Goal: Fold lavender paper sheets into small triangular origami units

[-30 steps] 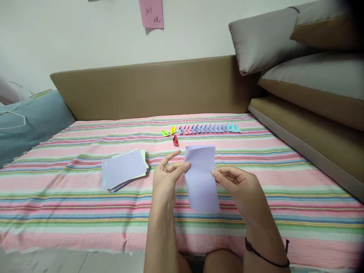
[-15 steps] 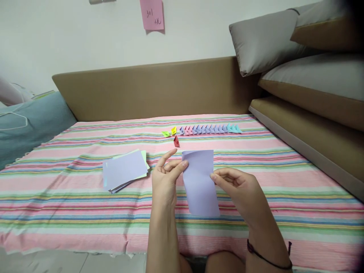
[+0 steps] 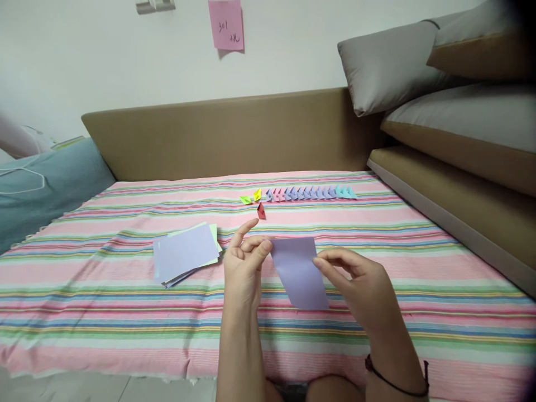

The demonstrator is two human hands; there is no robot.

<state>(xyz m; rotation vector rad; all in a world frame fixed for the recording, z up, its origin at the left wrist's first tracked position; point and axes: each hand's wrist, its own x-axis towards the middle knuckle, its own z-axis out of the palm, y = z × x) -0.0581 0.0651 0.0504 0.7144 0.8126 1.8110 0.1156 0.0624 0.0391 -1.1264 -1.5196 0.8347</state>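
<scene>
A sheet of lilac paper (image 3: pixel 300 276) is held up in front of me above the striped cloth. My left hand (image 3: pixel 247 259) pinches its upper left corner between thumb and fingers, with the index finger stretched upward. On the right edge, my right hand (image 3: pixel 354 276) grips the sheet between thumb and fingertips. The paper bends slightly and its lower end hangs free. Just beyond my left index finger stands a small red folded paper piece (image 3: pixel 261 211). To the left lies a stack of paper sheets (image 3: pixel 186 252), lilac on top with pale green edges showing.
A row of small folded paper pieces (image 3: pixel 312 193), pink, lilac and turquoise, runs along the back of the striped cloth (image 3: pixel 125 312). Beside it are a yellow piece (image 3: pixel 257 195) and a green piece (image 3: pixel 245 200). Grey and brown cushions (image 3: pixel 456 123) pile up at the right.
The sheet's top edge has come down and its curled upper part has flattened. Its lower end has swung up and to the right. Both hands keep their hold.
</scene>
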